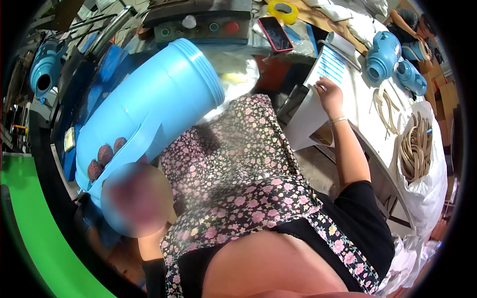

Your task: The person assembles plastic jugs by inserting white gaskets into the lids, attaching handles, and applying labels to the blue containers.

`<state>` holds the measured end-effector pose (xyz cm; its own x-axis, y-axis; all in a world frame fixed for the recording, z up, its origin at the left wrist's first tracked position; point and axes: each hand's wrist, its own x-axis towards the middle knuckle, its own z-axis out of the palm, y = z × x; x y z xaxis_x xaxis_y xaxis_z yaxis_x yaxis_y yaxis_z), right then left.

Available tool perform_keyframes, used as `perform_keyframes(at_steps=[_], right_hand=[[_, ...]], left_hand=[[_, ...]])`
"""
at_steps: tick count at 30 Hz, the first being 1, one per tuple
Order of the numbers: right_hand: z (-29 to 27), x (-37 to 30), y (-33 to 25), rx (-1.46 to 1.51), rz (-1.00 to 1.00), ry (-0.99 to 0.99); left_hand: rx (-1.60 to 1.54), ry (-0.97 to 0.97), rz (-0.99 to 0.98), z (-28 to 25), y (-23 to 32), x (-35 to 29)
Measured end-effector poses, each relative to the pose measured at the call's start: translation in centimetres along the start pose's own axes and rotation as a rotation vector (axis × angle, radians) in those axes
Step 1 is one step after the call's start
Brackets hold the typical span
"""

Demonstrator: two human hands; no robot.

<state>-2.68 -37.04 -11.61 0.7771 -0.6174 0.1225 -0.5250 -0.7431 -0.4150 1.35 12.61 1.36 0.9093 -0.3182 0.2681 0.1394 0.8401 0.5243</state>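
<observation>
A large light-blue plastic jug (159, 94) lies tilted across the left, its threaded rim toward the upper right. My left hand (104, 155), in a dark red knitted glove, grips it by the handle side; the fingertips show against the blue body beside the handle (141, 141). A round blur covers the rest of that hand. To the right, my bare right hand (330, 97) is at a sheet of blue-and-white labels (329, 63) on the white table. Its fingers are bent together at the sheet's lower edge; what they pinch is too small to make out.
A control panel (213, 29) with buttons, a phone (275, 34) and a yellow tape roll (282, 11) are at the back. Blue jugs (382, 55) and a sack of beige straps (417, 149) stand right. Another person (405, 22) works at the far right.
</observation>
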Motion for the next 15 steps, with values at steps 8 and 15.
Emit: perform_keyframes(at_steps=[8,15], right_hand=[[-3.1,-10.1,-25.3,1.834,-0.127,-0.614],[-0.6,-10.7,-29.2,2.008,-0.126,-0.606]], left_hand=[[0.079,-0.184,-0.132,0.5,-0.5,-2.7],[0.035,-0.126,-0.016,0.7,0.6,-0.9]])
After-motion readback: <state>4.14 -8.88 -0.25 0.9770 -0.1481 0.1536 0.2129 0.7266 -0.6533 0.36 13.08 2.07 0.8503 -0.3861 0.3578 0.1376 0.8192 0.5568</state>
